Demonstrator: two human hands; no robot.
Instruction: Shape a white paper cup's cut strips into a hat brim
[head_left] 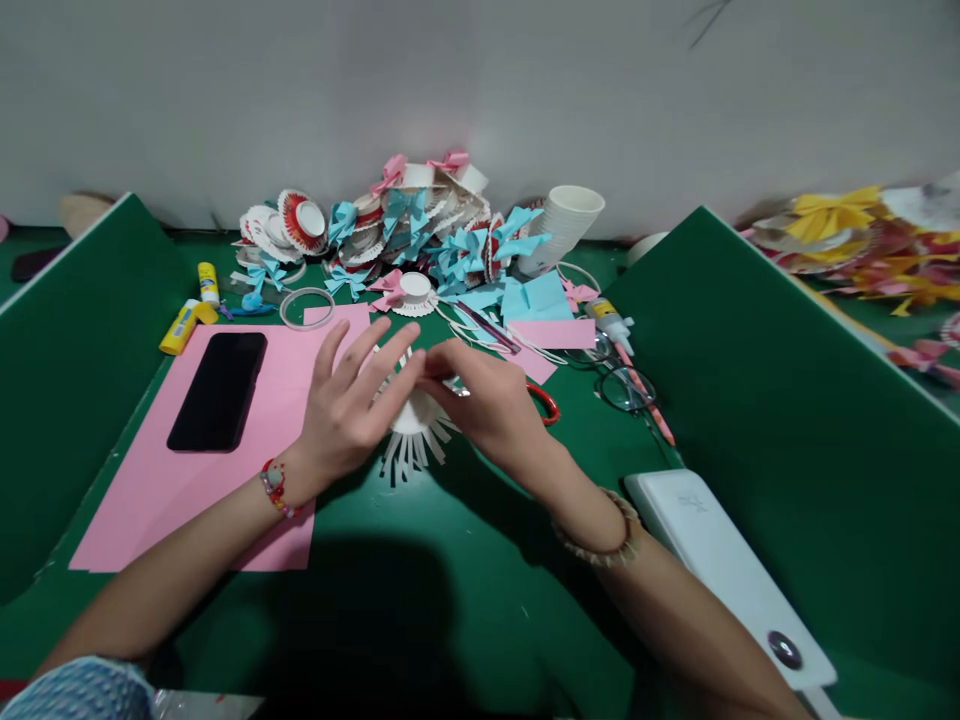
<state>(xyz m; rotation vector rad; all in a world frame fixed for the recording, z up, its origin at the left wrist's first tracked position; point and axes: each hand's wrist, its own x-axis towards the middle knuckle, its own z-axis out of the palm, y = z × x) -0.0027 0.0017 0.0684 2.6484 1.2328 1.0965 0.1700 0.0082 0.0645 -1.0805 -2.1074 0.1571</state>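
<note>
A white paper cup cut into a fringe [414, 418] is below my hands, its narrow strips fanned outward. My left hand [356, 405] reaches over its left side with the fingers stretched and spread; the thumb is hidden. At the cup's far edge, the fingertips of my right hand [487, 395] are pinched together, seemingly on one of the strips, and meet the left index finger. Red-handled scissors [546, 404] lie partly hidden behind my right hand. Pink paper sheets [285, 490] are under and beside my left wrist.
A black phone [217, 390] rests on the pink sheets, near glue sticks [180, 328]. Fringed cups with paper bows [420, 225] are heaped at the back beside stacked paper cups [566, 220]. Glasses [626, 388] and a white device [727, 570] are at right. Green partitions [810, 430] flank the table.
</note>
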